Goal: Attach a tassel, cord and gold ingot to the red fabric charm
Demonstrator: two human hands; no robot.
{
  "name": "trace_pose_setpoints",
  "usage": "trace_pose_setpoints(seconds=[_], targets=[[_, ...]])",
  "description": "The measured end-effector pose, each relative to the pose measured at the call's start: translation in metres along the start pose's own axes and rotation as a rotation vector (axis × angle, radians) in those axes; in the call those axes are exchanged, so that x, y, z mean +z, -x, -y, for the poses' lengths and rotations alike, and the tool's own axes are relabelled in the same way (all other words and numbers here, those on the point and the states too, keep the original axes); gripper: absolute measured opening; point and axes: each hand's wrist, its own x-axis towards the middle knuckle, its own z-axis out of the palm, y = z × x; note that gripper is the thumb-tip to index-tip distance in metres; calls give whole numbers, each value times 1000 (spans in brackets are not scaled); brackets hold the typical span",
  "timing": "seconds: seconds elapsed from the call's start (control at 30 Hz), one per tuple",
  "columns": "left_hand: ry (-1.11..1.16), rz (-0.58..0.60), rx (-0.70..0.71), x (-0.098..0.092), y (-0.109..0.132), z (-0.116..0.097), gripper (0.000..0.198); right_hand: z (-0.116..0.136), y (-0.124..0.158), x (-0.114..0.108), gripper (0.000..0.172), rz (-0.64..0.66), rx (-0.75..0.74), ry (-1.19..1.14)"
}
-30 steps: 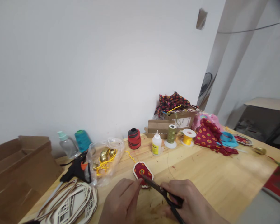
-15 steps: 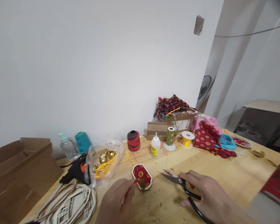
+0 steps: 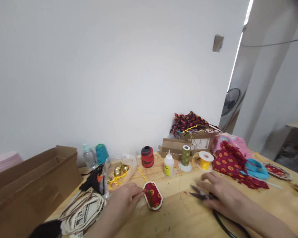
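My left hand (image 3: 125, 200) is closed in a pinch on a thin red-and-green cord, whose end hangs over a small wood-framed plaque (image 3: 153, 195) covered in patterned red fabric. The plaque lies flat on the table, just right of my left fingertips, with a yellow braided cord (image 3: 142, 174) running from its top. Over to the right, my right hand (image 3: 220, 195) is blurred and closed around the pivot area of black-handled scissors (image 3: 200, 196). The blades point left, low over the table, and the handles stick out below the palm.
Behind stand a red-black thread cone (image 3: 147, 157), a glue bottle (image 3: 168, 165), a green thread spool (image 3: 186, 156) and a yellow cord spool (image 3: 205, 162). On the left are a bag of bells (image 3: 119, 172), a glue gun (image 3: 93, 180), wooden frames (image 3: 83, 211) and a cardboard box (image 3: 37, 181). Red fabric (image 3: 229, 162) lies right.
The view has shifted, so things appear lower and slightly rightward. My right hand has moved right with the scissors, away from the plaque. My left hand still pinches the cord.
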Motion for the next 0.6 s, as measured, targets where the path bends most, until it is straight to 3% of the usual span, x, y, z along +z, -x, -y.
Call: trace_pose_setpoints(seconds=[0.1,0.23,0.3,0.43,0.6], targets=[[13,52,59,-14,-16,-13,26,45,-35,2,31,-154,-206,-273],[215,30,-7,-31,-33,-22,20,86,-80,21,21,-111,-252,-534],[341,12,-88,-37,-38,-18,16,91,-95,35,24,-64,-183,-733],[509,-47,-198,-37,-40,-1,19,85,-109,63,33,-86,-147,-888],[820,-199,-376,-2,-34,6,30,79,-112,83,43,-108,-92,-1097]])
